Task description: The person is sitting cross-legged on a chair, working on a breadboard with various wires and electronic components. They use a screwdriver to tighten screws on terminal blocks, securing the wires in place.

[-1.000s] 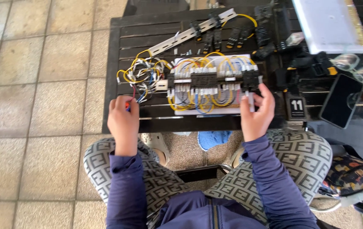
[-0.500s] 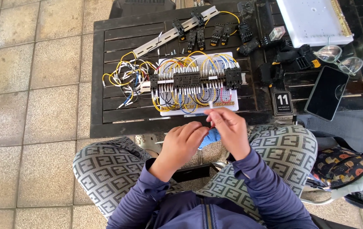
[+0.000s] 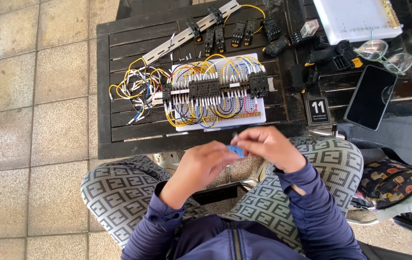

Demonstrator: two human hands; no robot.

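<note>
While a second ago both hands rested at the near edge of the surface (image 3: 119, 144), one at each end of the wired board (image 3: 218, 94), they now meet above the lap, clear of it. The left hand (image 3: 203, 166) and right hand (image 3: 268, 147) close together on one small blue part (image 3: 236, 151): the left fingers pinch its lower end, the right fingers (image 3: 244, 139) pinch the top, where something thin and pale sticks up, possibly a wire end, though the view is too small to be sure. So the work has shifted from the board to this single piece held in the air, and the board lies untouched.

Counted: one white board carrying one row of black relay bases, one loose bundle of wires (image 3: 136, 91) left of it, one metal rail (image 3: 189, 31) behind, about five or six loose black sockets (image 3: 242, 31) near the rail, one dark phone (image 3: 370, 96), one pair of glasses (image 3: 384, 53), one number card (image 3: 318, 110), one white tray (image 3: 355, 17)
</note>
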